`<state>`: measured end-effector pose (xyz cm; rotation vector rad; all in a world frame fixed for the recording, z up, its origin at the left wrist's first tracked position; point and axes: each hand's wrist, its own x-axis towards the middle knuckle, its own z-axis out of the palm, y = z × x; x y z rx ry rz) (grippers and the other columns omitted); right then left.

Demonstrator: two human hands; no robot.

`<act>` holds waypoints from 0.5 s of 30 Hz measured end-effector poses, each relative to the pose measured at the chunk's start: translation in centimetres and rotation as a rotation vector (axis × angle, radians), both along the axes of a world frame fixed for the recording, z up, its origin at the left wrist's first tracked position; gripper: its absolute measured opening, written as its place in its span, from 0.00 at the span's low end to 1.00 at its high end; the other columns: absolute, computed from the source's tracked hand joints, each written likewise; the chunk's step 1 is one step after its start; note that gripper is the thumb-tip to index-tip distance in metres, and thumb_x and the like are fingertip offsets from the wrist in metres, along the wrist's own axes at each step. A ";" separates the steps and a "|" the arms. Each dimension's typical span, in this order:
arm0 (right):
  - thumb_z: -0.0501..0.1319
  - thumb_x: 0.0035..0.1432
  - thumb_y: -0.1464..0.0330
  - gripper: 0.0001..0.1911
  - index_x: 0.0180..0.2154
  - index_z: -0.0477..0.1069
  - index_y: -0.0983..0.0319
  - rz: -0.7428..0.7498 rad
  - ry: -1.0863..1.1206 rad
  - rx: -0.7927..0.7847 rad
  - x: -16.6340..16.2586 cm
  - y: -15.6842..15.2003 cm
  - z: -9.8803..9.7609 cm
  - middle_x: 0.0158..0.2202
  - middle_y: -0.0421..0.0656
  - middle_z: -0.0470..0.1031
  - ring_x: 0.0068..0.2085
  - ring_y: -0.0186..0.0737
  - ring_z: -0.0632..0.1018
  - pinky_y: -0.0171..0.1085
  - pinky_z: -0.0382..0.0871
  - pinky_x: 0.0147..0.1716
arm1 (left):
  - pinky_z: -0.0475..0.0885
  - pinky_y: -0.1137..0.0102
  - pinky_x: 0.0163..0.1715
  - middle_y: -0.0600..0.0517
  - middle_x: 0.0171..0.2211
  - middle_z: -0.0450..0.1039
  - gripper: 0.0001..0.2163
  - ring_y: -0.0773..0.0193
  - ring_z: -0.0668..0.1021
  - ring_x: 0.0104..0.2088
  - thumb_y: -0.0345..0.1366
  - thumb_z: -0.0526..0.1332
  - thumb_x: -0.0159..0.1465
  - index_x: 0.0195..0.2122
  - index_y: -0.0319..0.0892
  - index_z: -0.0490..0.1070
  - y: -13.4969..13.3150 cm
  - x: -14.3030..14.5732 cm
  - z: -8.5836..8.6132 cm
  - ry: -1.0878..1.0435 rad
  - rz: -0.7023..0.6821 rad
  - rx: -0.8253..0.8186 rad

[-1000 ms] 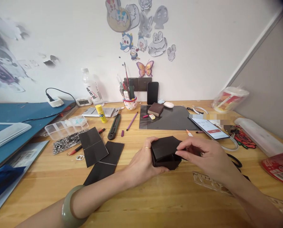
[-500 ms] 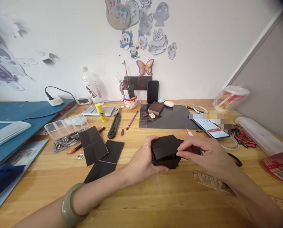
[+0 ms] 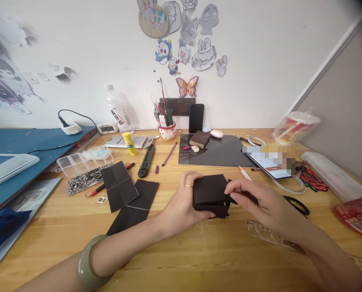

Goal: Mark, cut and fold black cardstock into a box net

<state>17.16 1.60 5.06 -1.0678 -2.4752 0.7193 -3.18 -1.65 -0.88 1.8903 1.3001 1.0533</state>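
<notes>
A small black card box (image 3: 211, 190) is held just above the wooden table. My left hand (image 3: 181, 202) is closed around its left side, fingers over the top edge and thumb along the bottom. At the box's right edge, the thumb and index finger of my right hand (image 3: 253, 198) are pinched by a black flap, which they partly hide. A gap shows along the box's front right edge, under the top panel. To the left lie a scored black card piece (image 3: 119, 186) and another black card piece (image 3: 142, 196) partly beneath it.
Around the hands are a box cutter (image 3: 146, 161), a glue stick (image 3: 129, 144), a purple pen (image 3: 169, 154), a black sheet (image 3: 220, 152) and a phone (image 3: 267, 162). A clear ruler (image 3: 264, 234) lies under my right forearm. One black loop handle (image 3: 302, 206) shows beyond my right hand.
The box has tilted slightly, its top panel lying flatter. My right fingers have shifted a little left at the flap, and more of the black loop handle shows.
</notes>
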 end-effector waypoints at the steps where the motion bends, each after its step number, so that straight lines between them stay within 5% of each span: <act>1: 0.47 0.61 0.67 0.08 0.38 0.64 0.55 -0.001 -0.003 -0.012 0.1 -0.1 0.1 0.31 0.39 0.70 0.30 0.37 0.70 0.35 0.61 0.28 | 0.65 0.57 0.48 0.46 0.51 0.52 0.34 0.53 0.65 0.50 0.37 0.68 0.47 0.51 0.47 0.49 0.0 0.0 0.0 0.000 0.005 0.028; 8: 0.46 0.62 0.65 0.07 0.41 0.60 0.54 -0.001 -0.019 -0.132 0.6 0.1 0.0 0.30 0.38 0.67 0.30 0.36 0.69 0.34 0.62 0.29 | 0.62 0.57 0.50 0.47 0.50 0.52 0.33 0.55 0.63 0.51 0.35 0.66 0.49 0.51 0.47 0.48 -0.1 0.1 0.1 -0.014 -0.025 0.029; 15: 0.54 0.57 0.65 0.03 0.35 0.63 0.56 -0.100 0.112 -0.233 0.3 0.5 -0.1 0.29 0.37 0.71 0.30 0.36 0.72 0.35 0.64 0.30 | 0.63 0.56 0.48 0.46 0.48 0.56 0.34 0.53 0.65 0.49 0.41 0.68 0.47 0.50 0.47 0.48 -0.1 0.1 0.5 -0.039 -0.022 -0.059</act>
